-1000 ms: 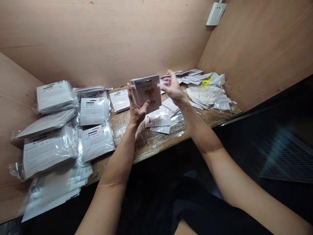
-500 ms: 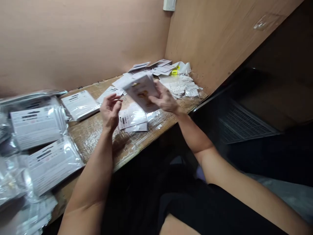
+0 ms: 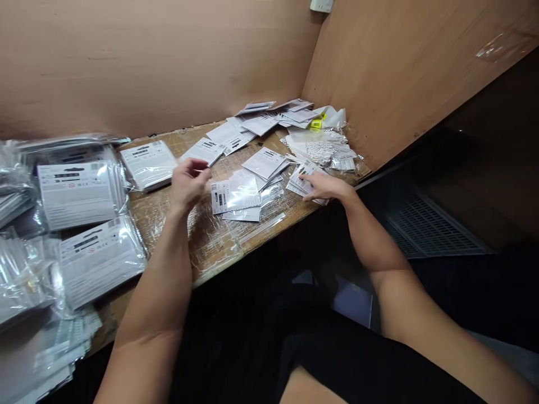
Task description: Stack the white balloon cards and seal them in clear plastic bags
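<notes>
My left hand hovers over the near side of the bench, fingers loosely curled and the thumb a little apart from them, with nothing visible in it. Just right of it lie clear-wrapped white cards with printed backs. My right hand rests on a small stack of printed cards near the bench's front edge. Its index finger stretches over the top card and the thumb touches the near side. Between the hands sits another loose pile of white cards.
Bagged stacks of cards fill the left of the bench. More cards lie along the back wall. A clear bag of small white pieces sits at the right corner by the wooden side panel. A grey crate stands below right.
My right hand has let go of the gold-printed card packet and moved right onto the small card stack. My left hand stays nearly in place. The view has shifted slightly.
</notes>
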{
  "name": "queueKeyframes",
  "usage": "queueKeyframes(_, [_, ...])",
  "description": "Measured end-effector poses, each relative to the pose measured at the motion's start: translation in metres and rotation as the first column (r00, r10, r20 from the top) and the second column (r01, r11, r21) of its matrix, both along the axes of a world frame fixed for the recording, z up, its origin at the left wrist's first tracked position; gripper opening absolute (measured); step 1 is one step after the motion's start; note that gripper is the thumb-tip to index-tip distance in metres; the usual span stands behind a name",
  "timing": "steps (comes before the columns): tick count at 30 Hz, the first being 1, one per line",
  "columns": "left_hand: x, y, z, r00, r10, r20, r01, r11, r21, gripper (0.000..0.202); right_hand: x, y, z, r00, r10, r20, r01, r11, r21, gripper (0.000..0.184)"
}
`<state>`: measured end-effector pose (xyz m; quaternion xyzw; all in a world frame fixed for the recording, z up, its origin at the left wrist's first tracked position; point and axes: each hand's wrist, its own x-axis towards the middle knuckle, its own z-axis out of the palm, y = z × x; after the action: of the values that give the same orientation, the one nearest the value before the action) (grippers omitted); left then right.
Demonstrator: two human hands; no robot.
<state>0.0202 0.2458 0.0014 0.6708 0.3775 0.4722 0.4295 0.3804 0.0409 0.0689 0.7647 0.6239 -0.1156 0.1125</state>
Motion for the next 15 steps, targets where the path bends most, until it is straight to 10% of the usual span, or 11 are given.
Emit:
queueKeyframes(6, [0.026, -0.034, 0.001, 0.727, -0.372, -0.578, 0.539, 0.830, 0.143, 0.090, -0.020, 0.092, 0.000, 0.921, 0.328, 0.209, -0.368, 0.910, 0.192, 0.075])
queueKeyframes(10, [0.014, -0.027, 0.003, 0.504, -0.380, -0.776, 0.583, 0.812, -0.019, 0.112, -0.035, 0.142, -0.010, 0.774, 0.594, 0.217, -0.603, 0.797, -0.030, 0.075])
queueKeyframes(15, [-0.014, -0.002, 0.007, 0.459, -0.348, -0.817, 0.536, 0.842, -0.058, 0.110, -0.032, 0.159, -0.003, 0.736, 0.642, 0.214, -0.657, 0.754, -0.005, 0.062])
